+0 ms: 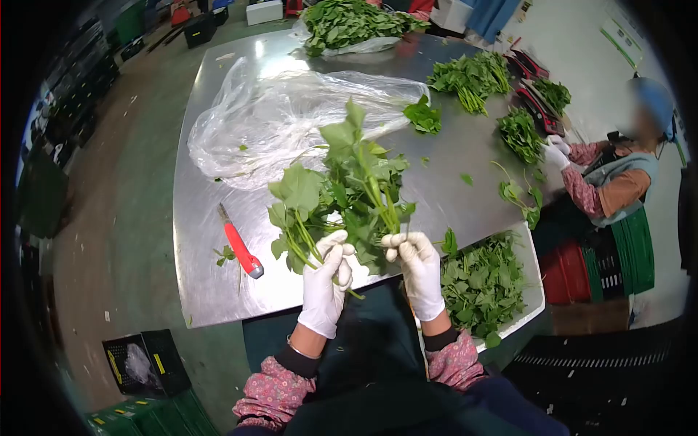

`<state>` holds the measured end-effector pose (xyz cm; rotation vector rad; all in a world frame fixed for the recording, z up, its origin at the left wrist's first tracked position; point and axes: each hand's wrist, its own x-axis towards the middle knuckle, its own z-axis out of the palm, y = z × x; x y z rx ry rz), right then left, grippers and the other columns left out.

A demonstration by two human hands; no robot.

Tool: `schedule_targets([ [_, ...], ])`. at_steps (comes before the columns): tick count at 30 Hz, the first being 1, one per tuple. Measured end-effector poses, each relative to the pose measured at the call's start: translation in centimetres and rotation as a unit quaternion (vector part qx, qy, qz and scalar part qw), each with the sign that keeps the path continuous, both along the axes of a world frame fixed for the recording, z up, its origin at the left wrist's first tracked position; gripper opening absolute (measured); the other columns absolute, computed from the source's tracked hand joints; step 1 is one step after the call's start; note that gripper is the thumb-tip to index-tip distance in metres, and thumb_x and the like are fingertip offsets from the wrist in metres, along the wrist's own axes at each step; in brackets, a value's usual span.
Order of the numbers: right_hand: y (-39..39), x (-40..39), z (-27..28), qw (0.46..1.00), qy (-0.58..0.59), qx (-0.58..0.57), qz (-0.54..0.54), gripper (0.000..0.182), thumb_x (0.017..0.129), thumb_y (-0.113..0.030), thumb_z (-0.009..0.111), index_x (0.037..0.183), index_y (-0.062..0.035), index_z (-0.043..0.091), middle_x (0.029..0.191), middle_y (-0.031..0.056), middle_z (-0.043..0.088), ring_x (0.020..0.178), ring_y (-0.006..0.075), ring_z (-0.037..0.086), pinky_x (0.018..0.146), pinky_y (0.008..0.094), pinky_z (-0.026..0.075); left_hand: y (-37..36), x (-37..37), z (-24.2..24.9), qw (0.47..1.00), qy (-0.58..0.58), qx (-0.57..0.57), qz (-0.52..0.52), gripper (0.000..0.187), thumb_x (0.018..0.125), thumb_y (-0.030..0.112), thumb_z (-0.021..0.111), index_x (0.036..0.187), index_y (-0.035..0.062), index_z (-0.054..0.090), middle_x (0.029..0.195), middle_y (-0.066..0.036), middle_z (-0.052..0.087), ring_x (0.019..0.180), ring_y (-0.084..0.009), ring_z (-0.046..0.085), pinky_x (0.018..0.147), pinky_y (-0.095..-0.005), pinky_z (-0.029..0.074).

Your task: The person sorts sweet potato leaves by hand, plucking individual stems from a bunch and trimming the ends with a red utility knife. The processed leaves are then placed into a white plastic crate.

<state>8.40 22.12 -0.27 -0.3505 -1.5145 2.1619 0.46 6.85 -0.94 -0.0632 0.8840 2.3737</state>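
Note:
My left hand, in a white glove, is closed around the stems of a few leafy green sprigs. My right hand, gloved too, pinches the lower stems of another bunch of leafy greens just above the table's near edge. Behind both hands more leaves overlap, so where one bunch ends is hard to tell. A red utility knife with a grey end lies on the metal table left of my left hand. Beside my right hand stands a white box filled with loose greens.
A crumpled clear plastic bag covers the table's middle. Piles of greens lie at the far side and right. A co-worker holds a bunch at the right edge, near red scales. Crates stand lower left.

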Motion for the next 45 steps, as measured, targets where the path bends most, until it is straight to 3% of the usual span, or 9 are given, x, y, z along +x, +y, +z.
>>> schedule_targets([
  [9,-1.9,0.0,-0.4,0.847,0.019,0.531,-0.015,0.015,0.082,0.000,0.066,0.096,-0.0047,0.066,0.099,0.0129,0.068,0.096,0.0297,0.065,0.086,0.0350,0.050,-0.8,-3.4,0.4,0.990,0.054,-0.107,0.077,0.021,0.096,0.016,0.060,0.111,0.0022,0.061,0.078,-0.002,0.063,0.044,-0.0031,0.041,0.038,-0.0187,0.027],
  [17,-2.2,0.1,-0.6,0.716,0.022,0.698,0.022,0.027,0.075,-0.009,0.074,0.101,-0.0115,0.068,0.120,0.0060,0.064,0.129,0.0319,0.045,0.114,0.0553,0.023,-2.0,-3.7,0.0,0.983,0.055,-0.169,0.054,0.014,0.092,0.013,0.065,0.102,0.0022,0.064,0.069,0.002,0.057,0.043,-0.0024,0.040,0.039,-0.0183,0.027],
  [24,-1.7,-0.8,-0.4,0.936,0.003,0.342,0.082,0.089,0.082,-0.022,0.069,0.152,-0.0045,0.018,0.158,0.0179,0.019,0.148,0.0280,0.012,0.118,0.0388,0.014,-2.5,-3.1,-0.1,0.979,0.069,-0.177,0.072,0.017,0.091,0.005,0.063,0.107,0.0022,0.061,0.078,0.000,0.060,0.050,-0.0012,0.043,0.041,-0.0174,0.029],
  [27,-0.6,-3.0,1.5,0.976,0.052,0.210,-0.015,0.080,0.089,-0.017,0.060,0.152,-0.0014,0.013,0.159,0.0172,0.012,0.148,0.0269,0.010,0.118,0.0365,0.015,-2.5,-2.8,-0.4,0.980,0.078,-0.155,0.097,0.021,0.091,0.003,0.062,0.112,0.0030,0.058,0.084,-0.002,0.062,0.052,-0.0017,0.046,0.041,-0.0169,0.032],
  [31,4.5,-4.6,2.7,0.908,-0.089,0.388,-0.133,0.060,0.088,-0.023,0.064,0.143,-0.0095,0.043,0.139,0.0182,0.050,0.133,0.0329,0.043,0.113,0.0384,0.027,-3.2,-3.4,-0.2,0.984,0.092,-0.099,0.118,0.027,0.091,0.001,0.059,0.118,0.0034,0.053,0.089,-0.005,0.064,0.054,-0.0025,0.050,0.041,-0.0162,0.035],
  [34,5.5,-4.6,2.9,0.593,-0.197,0.755,-0.197,0.031,0.084,-0.026,0.067,0.112,-0.0126,0.069,0.107,0.0112,0.068,0.106,0.0308,0.059,0.085,0.0372,0.047,-3.8,-3.7,-0.3,0.990,0.080,-0.059,0.101,0.025,0.092,0.001,0.058,0.116,0.0021,0.052,0.084,-0.005,0.064,0.053,-0.0034,0.051,0.042,-0.0157,0.036],
  [37,1.2,-3.2,3.7,0.902,-0.214,0.375,-0.005,0.031,0.088,-0.025,0.068,0.114,-0.0082,0.066,0.099,0.0068,0.068,0.087,0.0126,0.061,0.073,0.0276,0.049,-3.4,-3.3,-0.2,0.991,0.051,-0.053,0.110,0.018,0.092,0.006,0.061,0.109,0.0024,0.055,0.074,0.001,0.057,0.050,-0.0030,0.047,0.043,-0.0161,0.036],
  [40,-2.3,-3.7,3.2,0.943,-0.243,0.095,0.207,0.035,0.089,-0.025,0.069,0.118,-0.0050,0.062,0.099,0.0015,0.066,0.087,0.0084,0.059,0.075,0.0250,0.049,-2.9,-3.0,-0.4,0.986,0.085,-0.136,0.052,0.014,0.091,0.010,0.066,0.102,0.0032,0.060,0.074,0.004,0.055,0.052,-0.0011,0.044,0.044,-0.0154,0.032],
  [45,-5.6,-4.7,1.2,0.984,-0.088,-0.105,0.118,0.025,0.091,-0.012,0.065,0.115,-0.0036,0.064,0.109,0.0023,0.066,0.094,0.0111,0.062,0.084,0.0255,0.049,-1.5,-1.2,-0.1,0.977,0.105,-0.176,0.055,0.016,0.089,0.006,0.067,0.105,0.0032,0.064,0.075,0.006,0.058,0.055,0.0009,0.043,0.049,-0.0158,0.032],
])
